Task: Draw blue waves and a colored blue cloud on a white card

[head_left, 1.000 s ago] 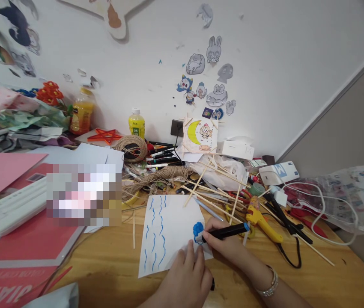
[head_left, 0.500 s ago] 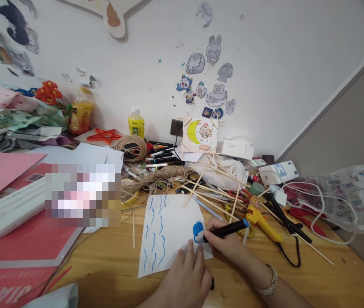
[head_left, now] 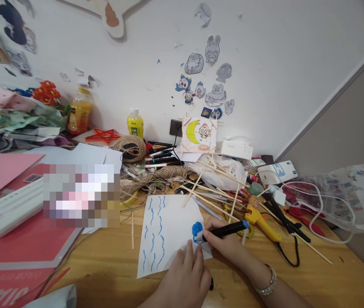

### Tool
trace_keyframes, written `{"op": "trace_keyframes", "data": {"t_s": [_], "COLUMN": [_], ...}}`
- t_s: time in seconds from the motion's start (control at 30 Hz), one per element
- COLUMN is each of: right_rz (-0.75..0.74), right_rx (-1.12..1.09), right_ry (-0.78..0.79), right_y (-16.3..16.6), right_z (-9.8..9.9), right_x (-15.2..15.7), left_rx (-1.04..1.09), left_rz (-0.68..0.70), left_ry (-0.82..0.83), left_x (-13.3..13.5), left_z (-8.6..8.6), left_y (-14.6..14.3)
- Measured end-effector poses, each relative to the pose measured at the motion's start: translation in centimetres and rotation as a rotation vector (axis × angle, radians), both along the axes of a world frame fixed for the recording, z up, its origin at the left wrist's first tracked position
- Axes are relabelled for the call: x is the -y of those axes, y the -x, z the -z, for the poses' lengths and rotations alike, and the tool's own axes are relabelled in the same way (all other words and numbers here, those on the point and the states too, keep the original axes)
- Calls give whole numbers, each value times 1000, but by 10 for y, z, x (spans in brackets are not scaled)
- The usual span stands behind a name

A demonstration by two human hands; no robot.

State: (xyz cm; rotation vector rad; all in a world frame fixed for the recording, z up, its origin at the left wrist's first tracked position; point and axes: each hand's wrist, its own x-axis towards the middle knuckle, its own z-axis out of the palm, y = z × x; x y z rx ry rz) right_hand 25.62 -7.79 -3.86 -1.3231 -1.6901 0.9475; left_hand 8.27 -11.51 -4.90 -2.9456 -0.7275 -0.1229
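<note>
A white sheet of paper (head_left: 177,222) lies on the wooden table, with wavy blue lines on its left part and a partly filled blue shape (head_left: 197,229) near its right edge. My right hand (head_left: 222,241) grips a black marker (head_left: 225,231) with a blue end, its tip at the lower part of the blue shape. Flat on the sheet's lower edge rests my left hand (head_left: 188,271), fingers stretched out and a little apart. Beside it, a dark cap-like piece (head_left: 212,284) shows partly from under the hand.
Thin wooden sticks (head_left: 198,184) cross over the paper's top edge. To the right lie a yellow glue gun (head_left: 262,220) and a white cable (head_left: 320,201). Twine (head_left: 159,177), pens and a plastic bag crowd the back. Red-and-pink paper packs (head_left: 24,239) cover the left.
The blue fill in the shape has grown slightly toward its lower right. Both hands stay in nearly the same place, and the whole view has shifted a little.
</note>
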Motion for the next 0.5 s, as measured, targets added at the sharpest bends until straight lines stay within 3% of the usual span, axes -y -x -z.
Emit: {"op": "trace_keyframes", "data": {"t_s": [0.5], "right_rz": [-2], "right_rx": [-26], "right_ry": [27], "right_y": [0], "right_z": [-1], "right_x": [0], "left_rx": [52], "left_rz": [17], "left_ry": [-74], "left_x": [0], "left_z": [7], "left_y": [2]}}
